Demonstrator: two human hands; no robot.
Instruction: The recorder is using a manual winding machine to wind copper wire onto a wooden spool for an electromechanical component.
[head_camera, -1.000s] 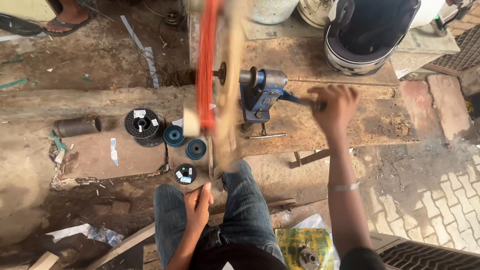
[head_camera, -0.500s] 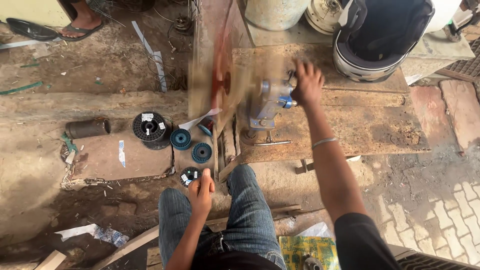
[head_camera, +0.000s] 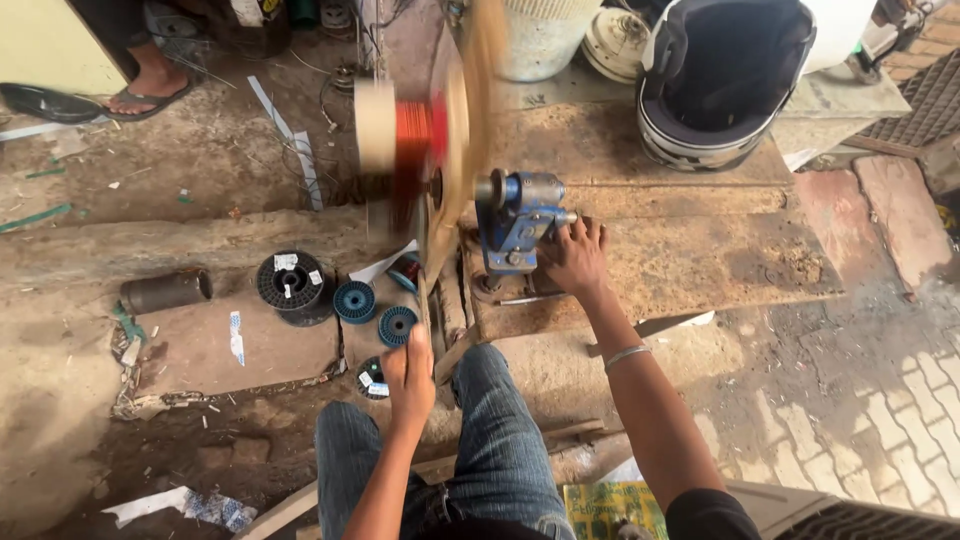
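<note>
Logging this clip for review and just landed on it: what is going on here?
A seated person works a blue hand-cranked winder fixed to a worn wooden bench. The right hand grips the crank beside the winder, while the left hand is held low, below the blurred, spinning wheel and its orange coil. Whether the left hand is pinching wire is too fine to tell. A black spool and two blue spools lie on the ground to the left; a helmet rests on the bench.

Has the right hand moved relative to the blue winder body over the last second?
Yes. The right hand dropped from right of the blue winder, over its top, to its lower right.
</note>
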